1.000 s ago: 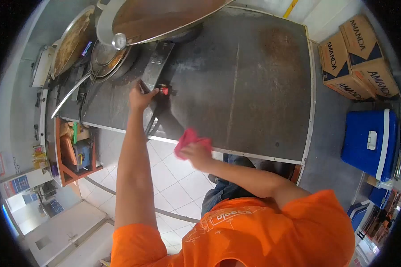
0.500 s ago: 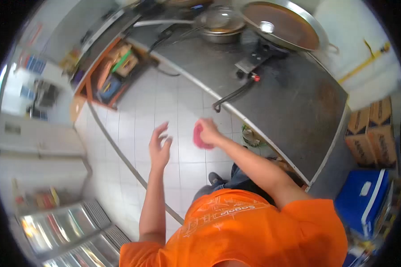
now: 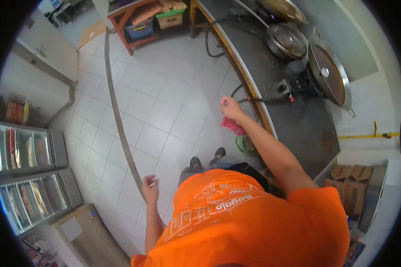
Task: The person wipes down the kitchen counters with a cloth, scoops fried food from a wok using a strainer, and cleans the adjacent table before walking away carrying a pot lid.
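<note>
Clasping a pink cloth (image 3: 234, 126) in the right hand (image 3: 231, 109), right of the frame's centre beside the surface (image 3: 298, 122), with fingers curled around it; holding the left hand (image 3: 150, 188), lower left of centre, with fingers loosely bent, slightly apart.

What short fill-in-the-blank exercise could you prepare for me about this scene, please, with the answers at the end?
1. The pink cloth hangs from the person's ____ hand.
2. The left hand is above the tiled ____.
3. The person's shirt is ____ with white print on it.
4. The thin pipe at the right of the picture is ____ in colour.

Missing words: right; floor; orange; yellow.
</note>
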The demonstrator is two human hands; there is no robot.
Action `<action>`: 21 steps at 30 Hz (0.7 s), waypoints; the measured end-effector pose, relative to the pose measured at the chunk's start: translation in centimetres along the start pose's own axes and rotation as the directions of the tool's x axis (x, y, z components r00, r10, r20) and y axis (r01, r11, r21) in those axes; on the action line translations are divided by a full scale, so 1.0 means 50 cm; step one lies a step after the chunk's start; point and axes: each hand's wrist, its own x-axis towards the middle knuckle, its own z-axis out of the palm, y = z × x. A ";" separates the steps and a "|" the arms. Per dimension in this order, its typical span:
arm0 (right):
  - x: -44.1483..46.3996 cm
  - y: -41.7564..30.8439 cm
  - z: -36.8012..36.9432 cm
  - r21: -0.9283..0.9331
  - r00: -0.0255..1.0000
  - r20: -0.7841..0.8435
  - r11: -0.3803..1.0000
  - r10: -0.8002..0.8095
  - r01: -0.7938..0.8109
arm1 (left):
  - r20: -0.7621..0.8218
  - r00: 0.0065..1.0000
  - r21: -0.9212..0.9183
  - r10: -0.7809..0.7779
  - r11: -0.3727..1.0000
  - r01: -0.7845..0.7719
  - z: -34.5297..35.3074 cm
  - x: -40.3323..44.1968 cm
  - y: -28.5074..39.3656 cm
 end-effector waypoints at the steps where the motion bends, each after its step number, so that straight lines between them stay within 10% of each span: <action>1: 0.002 -0.046 -0.003 -0.015 1.000 0.008 0.999 -0.028 0.028 | 0.067 0.998 0.017 0.011 1.000 -0.012 0.059 0.024 0.064; 4: -0.071 -0.170 -0.001 0.231 0.995 0.079 0.972 -0.062 0.042 | 0.308 0.922 -0.015 0.234 0.970 -0.241 0.218 0.116 0.195; 10: -0.079 -0.305 0.032 0.326 0.920 0.225 0.915 -0.320 0.238 | 0.170 0.625 0.042 0.762 0.628 -0.777 0.327 0.299 0.436; 14: -0.079 -0.393 0.057 0.341 0.840 0.124 0.817 -0.529 0.465 | 0.280 0.755 -0.112 0.593 0.801 -0.588 0.203 0.345 0.512; 16: -0.104 -0.427 0.067 0.385 0.830 0.098 0.790 -0.549 0.477 | 0.010 0.589 0.181 0.808 0.578 -0.796 0.133 0.322 0.572; 19: -0.110 -0.446 0.120 0.223 0.620 -0.112 0.588 -0.777 0.778 | 0.003 0.488 0.289 0.873 0.467 -0.836 0.092 0.320 0.597; 21: -0.107 -0.327 0.220 0.070 0.637 -0.057 0.634 -0.769 0.770 | 0.211 0.607 0.348 0.766 0.521 -0.779 0.071 0.335 0.477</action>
